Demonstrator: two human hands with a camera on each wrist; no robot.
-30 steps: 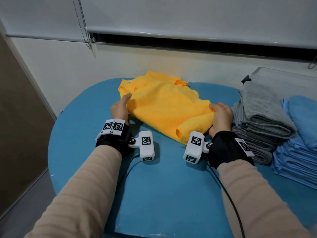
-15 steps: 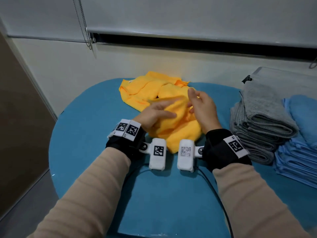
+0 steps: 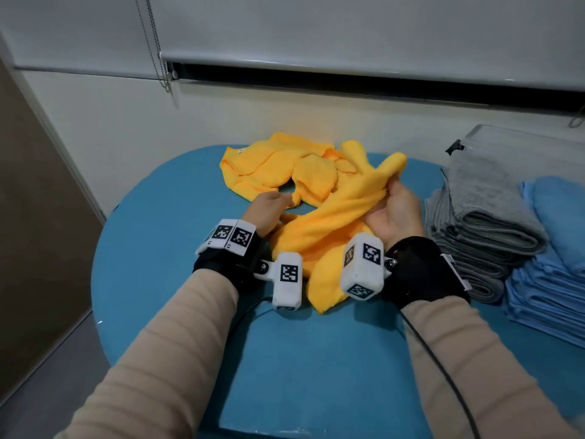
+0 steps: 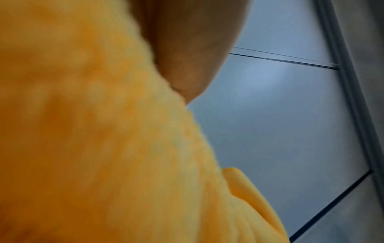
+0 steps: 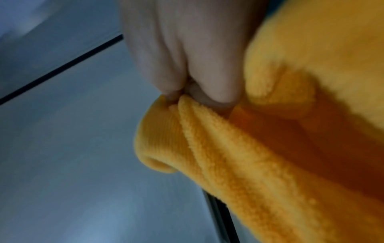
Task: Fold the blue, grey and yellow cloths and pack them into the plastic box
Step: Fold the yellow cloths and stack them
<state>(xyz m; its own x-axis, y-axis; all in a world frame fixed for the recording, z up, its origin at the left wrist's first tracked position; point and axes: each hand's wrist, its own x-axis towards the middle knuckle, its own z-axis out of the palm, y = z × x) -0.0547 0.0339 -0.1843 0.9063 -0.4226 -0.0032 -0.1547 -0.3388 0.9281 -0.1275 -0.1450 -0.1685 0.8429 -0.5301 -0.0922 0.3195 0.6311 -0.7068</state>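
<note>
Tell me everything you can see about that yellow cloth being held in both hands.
The yellow cloth is a fluffy, terry-like towel with a ribbed hem, bunched and twisted, not yet folded. The right hand pinches a gathered end, raised; the left hand holds the other side low. Its near part droops onto the blue table. More yellow cloth lies crumpled behind it.

A person is wearing beige long sleeves (image 3: 177, 343) and black wrist wraps (image 3: 421, 274). Each wrap is carrying a white block-shaped camera housing (image 3: 286, 280) printed with black-and-white square markers, with white marker tags (image 3: 229, 236) strapped on top. Black cables (image 3: 443, 375) are trailing from both wrists.
</note>
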